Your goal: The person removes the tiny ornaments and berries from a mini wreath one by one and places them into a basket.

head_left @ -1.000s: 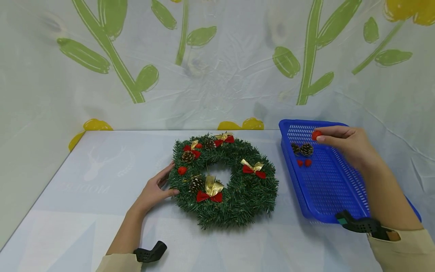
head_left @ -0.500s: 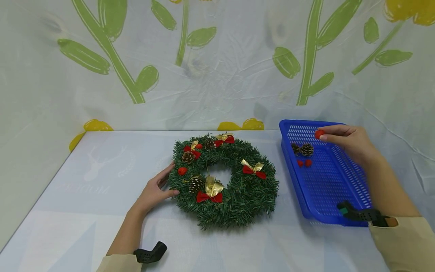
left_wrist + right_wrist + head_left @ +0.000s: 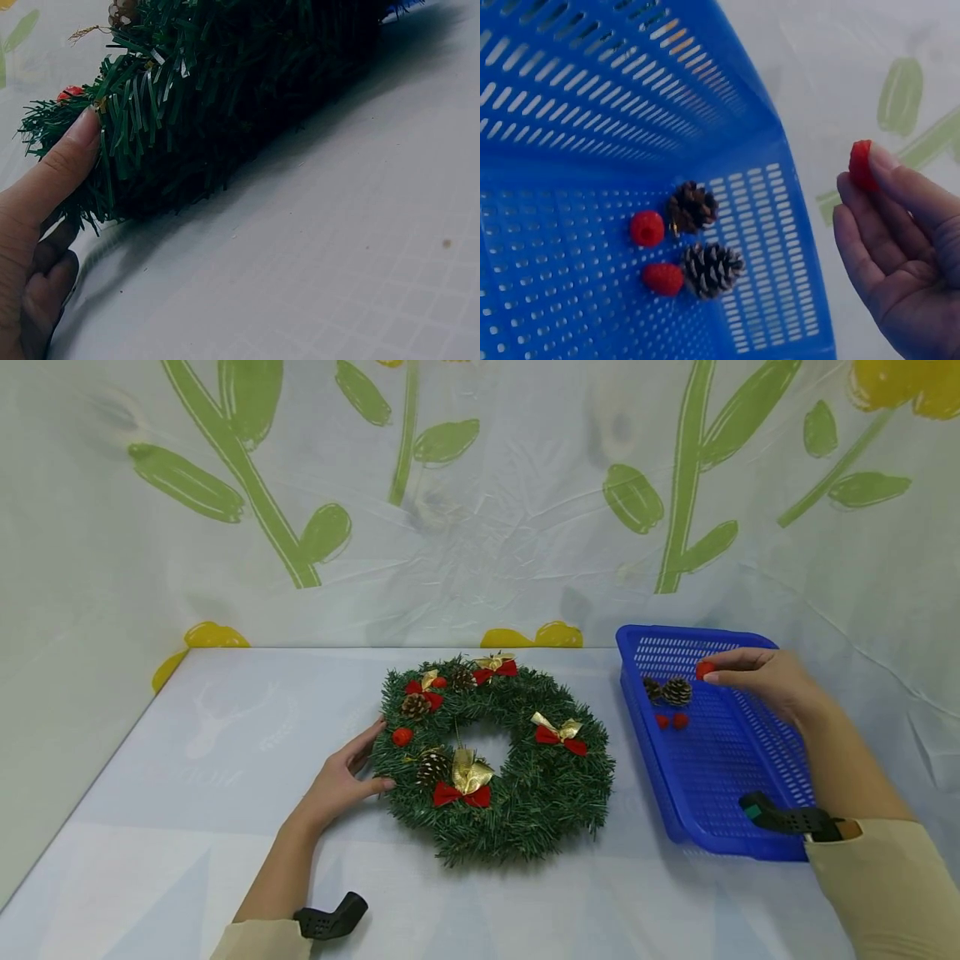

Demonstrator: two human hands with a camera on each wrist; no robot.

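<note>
A green Christmas wreath lies on the table, trimmed with red and gold bows, pine cones and red berries. My left hand grips its left edge; in the left wrist view the thumb presses on the needles, with the other fingers curled lower down. Over the blue basket, my right hand pinches a red artificial berry between thumb and fingertips. Inside the basket are two more red berries, one beside a brown pine cone, the other against a white-tipped pine cone.
The basket stands to the right of the wreath, its slotted walls rising around its contents. Behind the white table hangs a pale backdrop printted with green leaves and yellow flowers.
My right hand has dipped slightly with the red berry, still above the basket. The left hand and the wreath stay where they were.
</note>
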